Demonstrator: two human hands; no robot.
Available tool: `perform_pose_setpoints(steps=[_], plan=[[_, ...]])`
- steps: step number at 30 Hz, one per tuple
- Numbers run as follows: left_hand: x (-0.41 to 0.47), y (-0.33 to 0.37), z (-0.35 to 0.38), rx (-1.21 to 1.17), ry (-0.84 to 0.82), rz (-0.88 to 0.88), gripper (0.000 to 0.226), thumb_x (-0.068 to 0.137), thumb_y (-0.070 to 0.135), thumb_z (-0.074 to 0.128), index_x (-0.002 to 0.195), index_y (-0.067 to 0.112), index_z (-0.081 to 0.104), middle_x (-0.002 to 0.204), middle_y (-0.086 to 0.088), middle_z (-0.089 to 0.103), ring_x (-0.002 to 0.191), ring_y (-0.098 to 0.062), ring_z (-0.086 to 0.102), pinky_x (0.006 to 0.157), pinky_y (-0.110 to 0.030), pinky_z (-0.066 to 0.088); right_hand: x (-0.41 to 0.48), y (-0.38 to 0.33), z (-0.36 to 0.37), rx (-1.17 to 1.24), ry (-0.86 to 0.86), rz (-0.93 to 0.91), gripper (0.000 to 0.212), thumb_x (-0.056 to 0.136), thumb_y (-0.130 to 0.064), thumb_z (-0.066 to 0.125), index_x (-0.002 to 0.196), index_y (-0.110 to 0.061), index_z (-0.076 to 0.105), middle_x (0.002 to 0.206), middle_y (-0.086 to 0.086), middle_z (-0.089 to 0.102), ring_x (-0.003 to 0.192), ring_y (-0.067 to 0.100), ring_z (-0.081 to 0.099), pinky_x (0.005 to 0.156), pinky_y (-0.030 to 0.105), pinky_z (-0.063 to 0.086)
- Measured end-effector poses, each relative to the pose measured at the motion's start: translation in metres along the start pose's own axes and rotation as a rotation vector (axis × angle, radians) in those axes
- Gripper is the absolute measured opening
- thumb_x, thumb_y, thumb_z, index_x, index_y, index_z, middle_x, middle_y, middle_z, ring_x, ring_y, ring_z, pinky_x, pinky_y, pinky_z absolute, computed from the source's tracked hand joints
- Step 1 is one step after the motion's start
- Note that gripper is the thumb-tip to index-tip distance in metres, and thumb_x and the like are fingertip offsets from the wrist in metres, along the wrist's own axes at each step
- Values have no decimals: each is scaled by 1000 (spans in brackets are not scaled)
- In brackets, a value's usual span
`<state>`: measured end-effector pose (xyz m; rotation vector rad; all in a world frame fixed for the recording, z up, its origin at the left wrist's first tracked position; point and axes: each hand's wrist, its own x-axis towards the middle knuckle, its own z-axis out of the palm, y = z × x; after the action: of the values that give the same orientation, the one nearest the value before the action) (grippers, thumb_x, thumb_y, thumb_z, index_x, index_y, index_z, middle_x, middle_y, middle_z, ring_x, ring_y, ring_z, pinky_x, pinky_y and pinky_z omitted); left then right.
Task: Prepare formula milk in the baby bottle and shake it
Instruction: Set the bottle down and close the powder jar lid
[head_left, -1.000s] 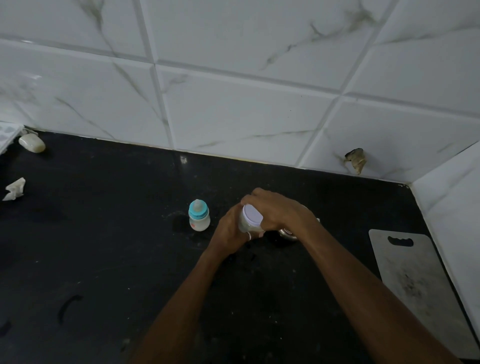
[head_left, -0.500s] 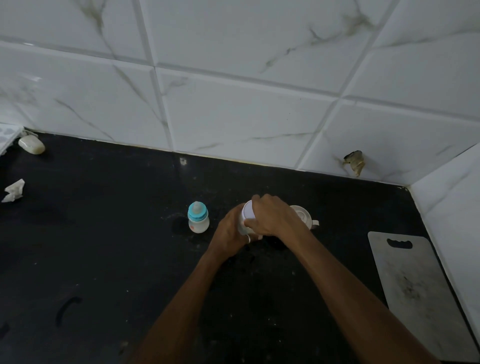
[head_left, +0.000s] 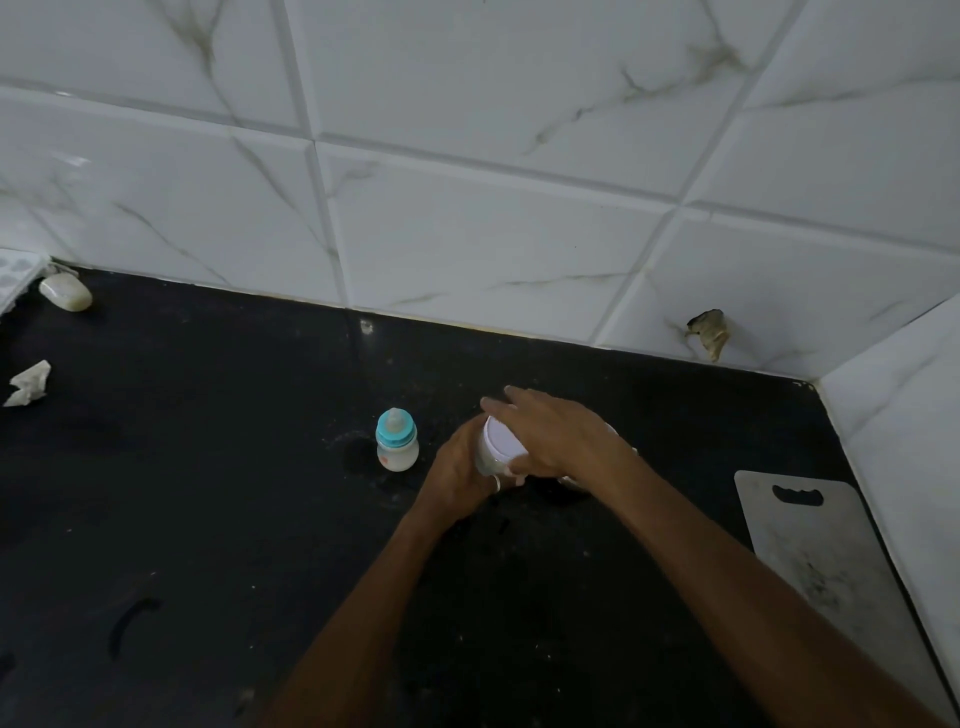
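Observation:
A small baby bottle (head_left: 397, 440) with a teal collar and clear teat stands upright on the black counter (head_left: 208, 519), holding white liquid. Just right of it, my left hand (head_left: 460, 470) grips the side of a small jar (head_left: 496, 449) with a white lid. My right hand (head_left: 553, 431) lies over the lid with its fingers spread across the top. A white cup is mostly hidden behind my right hand.
A pale cutting board (head_left: 810, 551) lies at the right by the tiled side wall. At the far left sit a soap bar (head_left: 66, 292) and a crumpled scrap of paper (head_left: 28, 383). The tiled back wall has a damaged hole (head_left: 709, 332).
My right hand has shifted on the jar's lid, its fingers now stretched out further left over the top. The baby bottle has stayed in place.

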<state>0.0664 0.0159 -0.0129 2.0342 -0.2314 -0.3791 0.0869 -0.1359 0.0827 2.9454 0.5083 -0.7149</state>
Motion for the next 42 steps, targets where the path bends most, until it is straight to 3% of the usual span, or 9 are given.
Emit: perform_pose_setpoints(steps=[3,7,11,14,17,22,28,39,42], plan=[[0,-4,2,11,1,-4,66,72,34,88,128,21,56,118,6,67,107,-9,64,90,-18,51,0,4,-3,-22,-101,-93,90,89,-21,77,160,-34,23,171,6,16,154,33,22,118,52,35],[1,-5,3,-6,8,3,73,72,29,88,135,20,53,126,4,64,114,-12,62,95,-22,50,-1,1,1,-20,-12,-61,76,90,-29,73,155,-27,34,155,12,42,132,35,51,104,48,48],[1,-9,4,22,36,22,84,73,13,84,146,21,44,139,-2,58,122,-12,54,93,-2,37,0,-9,7,-43,93,63,65,95,-47,61,149,-16,42,137,16,56,115,32,62,91,40,52],[1,-6,3,47,33,25,81,77,3,79,148,18,42,142,-6,56,128,-19,54,105,-22,43,1,-19,11,-31,189,113,55,96,-45,60,139,-11,52,125,15,64,107,29,65,79,35,48],[5,-1,3,133,-84,-49,70,88,6,72,150,10,39,150,-10,48,136,-21,47,114,-35,37,3,-26,15,-38,220,149,52,96,-40,61,136,-8,54,123,15,66,107,28,65,84,36,51],[4,0,3,118,-109,-63,74,91,12,72,153,11,33,155,-9,41,143,-20,39,119,-35,29,1,-22,18,-35,218,152,66,97,-51,58,147,-11,43,132,18,60,113,32,62,86,40,51],[-1,-1,3,17,-37,-7,84,81,16,82,151,17,37,153,-6,45,141,-17,41,118,-34,32,-4,8,19,-169,154,-15,83,97,-65,46,162,-32,7,167,17,17,146,39,31,106,53,44],[7,-14,11,72,-45,-84,79,86,19,77,152,19,34,147,5,42,134,-5,39,107,-13,24,5,9,46,-61,204,-10,71,101,-63,35,158,-25,20,144,20,44,120,32,52,91,45,51],[8,-12,11,104,-71,-63,73,90,17,73,152,15,35,154,-2,41,141,-14,39,115,-23,27,8,4,45,-132,249,19,71,100,-66,32,156,-23,25,134,22,53,109,32,58,83,43,51]])
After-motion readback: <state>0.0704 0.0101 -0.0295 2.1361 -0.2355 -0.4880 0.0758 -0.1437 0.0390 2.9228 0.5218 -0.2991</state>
